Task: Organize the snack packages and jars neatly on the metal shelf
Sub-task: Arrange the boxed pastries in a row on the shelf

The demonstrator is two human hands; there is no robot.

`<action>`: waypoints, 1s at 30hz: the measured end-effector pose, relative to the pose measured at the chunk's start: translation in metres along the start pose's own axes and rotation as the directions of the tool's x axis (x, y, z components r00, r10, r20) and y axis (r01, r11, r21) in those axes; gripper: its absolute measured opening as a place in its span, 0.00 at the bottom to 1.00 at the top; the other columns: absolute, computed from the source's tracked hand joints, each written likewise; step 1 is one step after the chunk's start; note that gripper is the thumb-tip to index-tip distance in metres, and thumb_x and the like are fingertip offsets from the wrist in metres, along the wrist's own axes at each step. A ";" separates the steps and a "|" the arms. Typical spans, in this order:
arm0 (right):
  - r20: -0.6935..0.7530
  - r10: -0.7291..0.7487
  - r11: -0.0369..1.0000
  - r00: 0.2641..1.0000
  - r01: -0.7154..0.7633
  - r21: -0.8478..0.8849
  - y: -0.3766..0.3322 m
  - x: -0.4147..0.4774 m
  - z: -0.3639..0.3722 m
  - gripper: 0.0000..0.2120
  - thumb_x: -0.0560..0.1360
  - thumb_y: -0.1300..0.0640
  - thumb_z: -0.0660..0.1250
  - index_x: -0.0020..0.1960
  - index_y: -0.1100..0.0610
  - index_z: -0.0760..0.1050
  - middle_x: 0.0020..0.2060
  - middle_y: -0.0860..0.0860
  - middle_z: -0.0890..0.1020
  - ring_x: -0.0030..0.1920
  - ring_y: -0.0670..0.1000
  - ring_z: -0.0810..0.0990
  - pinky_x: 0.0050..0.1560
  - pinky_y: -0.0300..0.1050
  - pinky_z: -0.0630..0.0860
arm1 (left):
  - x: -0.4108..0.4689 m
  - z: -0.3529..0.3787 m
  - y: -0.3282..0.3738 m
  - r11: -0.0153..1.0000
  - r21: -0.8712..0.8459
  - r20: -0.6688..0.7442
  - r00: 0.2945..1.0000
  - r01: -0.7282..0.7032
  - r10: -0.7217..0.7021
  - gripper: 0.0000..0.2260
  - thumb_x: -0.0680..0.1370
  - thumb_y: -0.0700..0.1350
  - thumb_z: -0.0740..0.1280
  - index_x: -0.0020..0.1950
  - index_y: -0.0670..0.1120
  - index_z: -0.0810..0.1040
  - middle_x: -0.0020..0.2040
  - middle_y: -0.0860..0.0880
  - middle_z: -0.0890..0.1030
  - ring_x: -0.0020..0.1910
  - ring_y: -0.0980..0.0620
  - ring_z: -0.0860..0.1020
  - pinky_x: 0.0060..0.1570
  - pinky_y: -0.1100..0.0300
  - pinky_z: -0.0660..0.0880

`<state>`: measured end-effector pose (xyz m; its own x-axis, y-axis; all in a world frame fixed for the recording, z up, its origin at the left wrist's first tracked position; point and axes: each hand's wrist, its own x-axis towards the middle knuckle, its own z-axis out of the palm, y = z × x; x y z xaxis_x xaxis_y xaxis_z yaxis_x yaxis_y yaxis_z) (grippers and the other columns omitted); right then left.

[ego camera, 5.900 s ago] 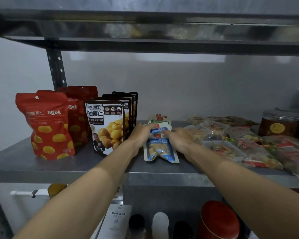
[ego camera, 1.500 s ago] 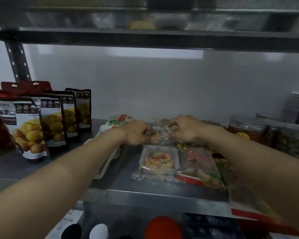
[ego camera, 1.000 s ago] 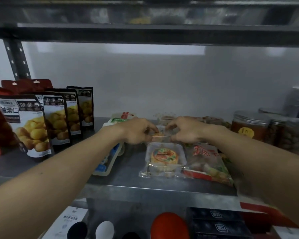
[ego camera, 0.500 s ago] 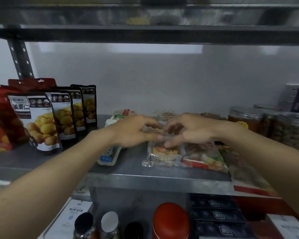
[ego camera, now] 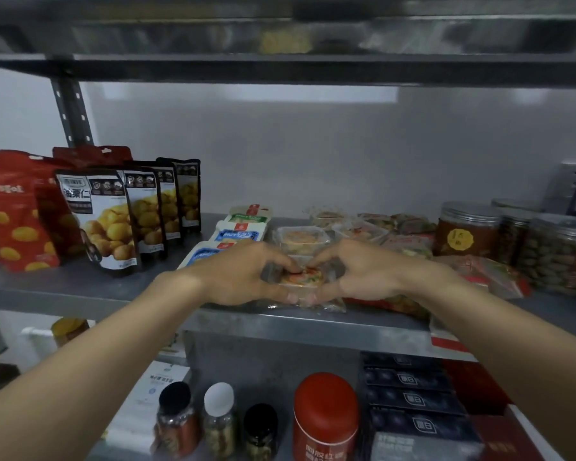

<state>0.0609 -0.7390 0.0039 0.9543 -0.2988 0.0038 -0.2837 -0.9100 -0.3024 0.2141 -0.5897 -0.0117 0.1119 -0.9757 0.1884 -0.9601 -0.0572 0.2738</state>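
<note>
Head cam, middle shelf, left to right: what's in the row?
Red pouches → black chestnut pouches → blue-and-white packs → clear tray pack → brown jar with yellow label → nut jar

Left hand (ego camera: 243, 277) and right hand (ego camera: 363, 274) moved off blue packets (ego camera: 233, 236), then off rear tray (ego camera: 301, 236); both now pinch front tray (ego camera: 301, 278)

Grey: metal shelf (ego camera: 80, 287). Red with yellow oval spots: left pouches (ego camera: 14, 214). Black and white, yellow kernels printed: chestnut pouches (ego camera: 103, 221). White with blue panels: flat packets (ego camera: 235, 234). Orange-green print: clear tray pack (ego camera: 305, 277). Silver lid, brown contents, yellow round label: jar (ego camera: 463, 234). Red: canister (ego camera: 325, 410) below.
</note>
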 end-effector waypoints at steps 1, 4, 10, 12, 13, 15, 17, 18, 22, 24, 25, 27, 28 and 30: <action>-0.018 -0.006 1.000 1.000 0.006 -0.005 -0.001 0.000 0.003 0.37 0.67 0.35 0.72 0.73 0.46 0.68 0.73 0.47 0.68 0.70 0.50 0.68 0.64 0.45 0.65 | -0.001 0.001 -0.002 1.000 0.004 -0.003 1.000 -0.004 0.004 0.23 0.72 0.60 0.70 0.65 0.53 0.77 0.63 0.59 0.78 0.61 0.64 0.74 0.64 0.62 0.70; -0.020 0.001 1.000 1.000 -0.001 0.011 -0.004 -0.005 0.005 0.39 0.66 0.32 0.70 0.73 0.45 0.67 0.72 0.47 0.70 0.70 0.49 0.68 0.66 0.44 0.65 | -0.004 -0.002 -0.002 1.000 -0.005 0.005 1.000 0.000 0.001 0.24 0.72 0.61 0.70 0.65 0.54 0.76 0.63 0.60 0.77 0.61 0.64 0.73 0.64 0.63 0.69; -0.285 0.112 0.975 0.952 -0.050 0.215 0.001 0.001 -0.019 0.26 0.73 0.44 0.70 0.68 0.52 0.73 0.66 0.48 0.76 0.63 0.48 0.74 0.64 0.42 0.69 | 0.012 -0.023 -0.015 0.989 -0.133 -0.205 0.975 0.061 -0.087 0.18 0.76 0.56 0.67 0.63 0.50 0.78 0.62 0.54 0.78 0.59 0.59 0.74 0.54 0.68 0.68; -0.291 0.162 0.976 0.943 -0.109 0.189 0.004 0.013 -0.023 0.23 0.75 0.50 0.70 0.68 0.54 0.73 0.64 0.49 0.77 0.62 0.48 0.75 0.60 0.39 0.69 | 0.027 -0.027 -0.026 0.986 -0.087 -0.221 0.962 0.142 -0.158 0.17 0.76 0.52 0.68 0.63 0.48 0.78 0.61 0.52 0.78 0.60 0.54 0.75 0.55 0.65 0.68; -0.276 0.186 0.974 0.943 -0.139 0.179 0.007 0.020 -0.023 0.22 0.75 0.51 0.70 0.68 0.55 0.74 0.64 0.50 0.77 0.62 0.49 0.76 0.60 0.39 0.70 | 0.035 -0.027 -0.031 0.982 -0.069 -0.209 0.960 0.176 -0.187 0.17 0.77 0.52 0.68 0.63 0.48 0.78 0.62 0.51 0.78 0.61 0.52 0.75 0.56 0.63 0.69; -0.251 0.236 0.964 0.939 -0.193 0.184 0.011 0.035 -0.021 0.19 0.76 0.52 0.70 0.65 0.56 0.76 0.62 0.51 0.79 0.58 0.50 0.77 0.58 0.42 0.72 | 0.050 -0.027 -0.037 0.971 -0.085 -0.179 0.955 0.225 -0.237 0.18 0.77 0.53 0.67 0.64 0.49 0.77 0.64 0.50 0.77 0.61 0.50 0.75 0.57 0.60 0.69; -0.255 0.281 0.951 0.925 -0.232 0.206 0.014 0.049 -0.020 0.16 0.77 0.50 0.69 0.62 0.55 0.78 0.57 0.51 0.80 0.52 0.49 0.77 0.53 0.42 0.73 | 0.063 -0.026 -0.037 0.952 -0.134 -0.144 0.945 0.275 -0.293 0.19 0.77 0.55 0.66 0.66 0.50 0.74 0.67 0.48 0.75 0.64 0.48 0.73 0.57 0.59 0.68; -0.249 0.297 0.946 0.922 -0.248 0.211 0.015 0.055 -0.021 0.14 0.77 0.50 0.69 0.60 0.54 0.78 0.53 0.50 0.80 0.48 0.47 0.76 0.48 0.40 0.72 | 0.069 -0.026 -0.037 0.941 -0.143 -0.117 0.939 0.306 -0.323 0.21 0.77 0.56 0.66 0.68 0.50 0.73 0.68 0.47 0.73 0.65 0.47 0.72 0.58 0.59 0.67; -0.171 0.384 0.910 0.907 -0.340 0.238 0.023 0.080 -0.018 0.14 0.75 0.47 0.70 0.51 0.57 0.77 0.41 0.48 0.77 0.44 0.48 0.77 0.43 0.40 0.73 | 0.087 -0.021 -0.038 0.885 -0.129 -0.051 0.888 0.447 -0.456 0.29 0.75 0.60 0.67 0.70 0.46 0.70 0.68 0.46 0.72 0.64 0.46 0.72 0.58 0.57 0.69; -0.141 0.427 0.891 0.893 -0.389 0.234 0.029 0.093 -0.013 0.19 0.74 0.44 0.70 0.53 0.60 0.79 0.43 0.52 0.81 0.46 0.52 0.80 0.46 0.44 0.75 | 0.091 -0.015 -0.042 0.853 -0.198 -0.062 0.862 0.484 -0.503 0.25 0.75 0.59 0.67 0.65 0.43 0.73 0.61 0.46 0.76 0.57 0.48 0.75 0.58 0.56 0.72; -0.135 0.434 0.886 0.891 -0.394 0.246 0.031 0.098 -0.011 0.18 0.74 0.45 0.71 0.52 0.60 0.80 0.43 0.53 0.82 0.45 0.52 0.80 0.45 0.44 0.75 | 0.091 -0.013 -0.044 0.836 -0.253 -0.057 0.855 0.487 -0.515 0.23 0.75 0.57 0.68 0.63 0.43 0.75 0.57 0.46 0.78 0.54 0.49 0.76 0.57 0.55 0.73; -0.135 0.440 0.868 0.888 -0.382 0.319 0.032 0.103 -0.007 0.17 0.73 0.48 0.73 0.51 0.61 0.80 0.43 0.54 0.82 0.43 0.52 0.79 0.42 0.43 0.74 | 0.092 -0.008 -0.047 0.805 -0.354 -0.057 0.848 0.476 -0.526 0.18 0.76 0.53 0.69 0.58 0.42 0.78 0.53 0.46 0.80 0.52 0.49 0.78 0.57 0.55 0.75; -0.144 0.446 0.849 0.883 -0.366 0.382 0.032 0.105 -0.006 0.16 0.72 0.50 0.74 0.51 0.61 0.79 0.43 0.54 0.82 0.44 0.52 0.79 0.42 0.43 0.75 | 0.092 -0.006 -0.049 0.793 -0.391 -0.070 0.844 0.467 -0.531 0.15 0.76 0.51 0.69 0.56 0.42 0.80 0.52 0.46 0.81 0.51 0.49 0.79 0.56 0.55 0.75; -0.175 0.464 0.800 0.868 -0.326 0.504 0.032 0.106 -0.005 0.15 0.69 0.53 0.77 0.49 0.60 0.79 0.43 0.54 0.83 0.45 0.54 0.81 0.47 0.47 0.79 | 0.091 -0.005 -0.049 0.777 -0.452 -0.115 0.835 0.438 -0.538 0.09 0.75 0.46 0.70 0.50 0.42 0.82 0.49 0.45 0.82 0.49 0.48 0.79 0.53 0.56 0.76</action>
<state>0.1525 -0.8009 -0.0002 0.6808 -0.7319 0.0295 -0.4905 -0.4854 -0.7238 0.2731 -0.6749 -0.0028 0.6390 -0.7601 0.1183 -0.5813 -0.3763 0.7215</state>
